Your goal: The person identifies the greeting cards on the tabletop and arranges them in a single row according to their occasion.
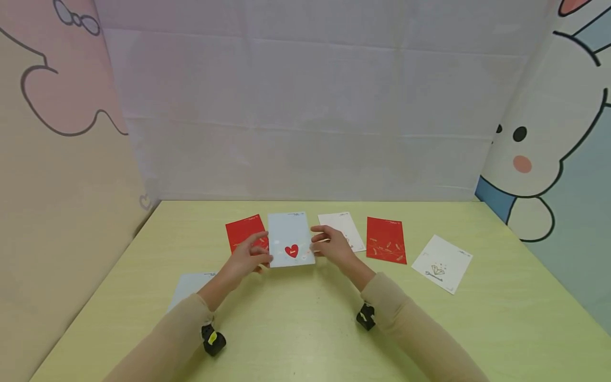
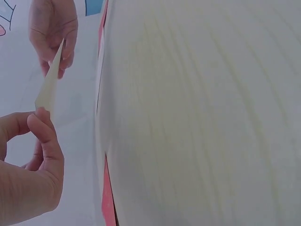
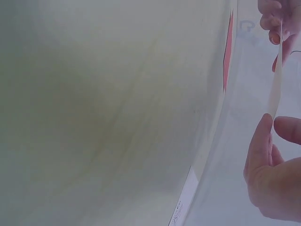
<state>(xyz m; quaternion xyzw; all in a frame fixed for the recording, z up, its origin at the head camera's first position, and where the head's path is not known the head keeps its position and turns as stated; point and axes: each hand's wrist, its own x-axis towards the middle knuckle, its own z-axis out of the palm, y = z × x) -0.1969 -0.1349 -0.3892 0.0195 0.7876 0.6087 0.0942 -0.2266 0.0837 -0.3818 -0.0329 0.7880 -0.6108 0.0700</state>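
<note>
Filling the near side of my view, two beige sleeves (image 1: pixel 159 339) extend over the pale yellow-green surface (image 1: pixel 305 329), each with a black wrist camera (image 1: pixel 213 342) at the cuff. A light blue card (image 1: pixel 185 291) lies partly hidden under the left forearm, and well over to the right a white card with a jewel drawing (image 1: pixel 444 260) lies at a slant. Further out, a pale card with a red heart (image 1: pixel 288 231) hangs in the air between the hands, clear of the surface, its printed face turned toward the person. The left hand (image 1: pixel 242 260) has a narrow grip, thumb and forefinger pinching the card's left edge; the right hand (image 1: pixel 338 248) appears to pinch the opposite edge much the same way, between thumb and fingertips. To handle this well, I'd keep both pinches at the edges and level with each other, so the thin sheet stays flat and the heart uncovered. Squeezing inward would probably buckle it; gentle, equal pressure should be enough. I would also mind the red card (image 1: pixel 242 229) just behind the left hand and the partly covered white card (image 1: pixel 350 227) behind the right, since a stray finger could nudge either. A second red card (image 1: pixel 385 239) lies apart, further right. Beyond the surface, a creased white sheet (image 1: pixel 310 116) closes off the back.
</note>
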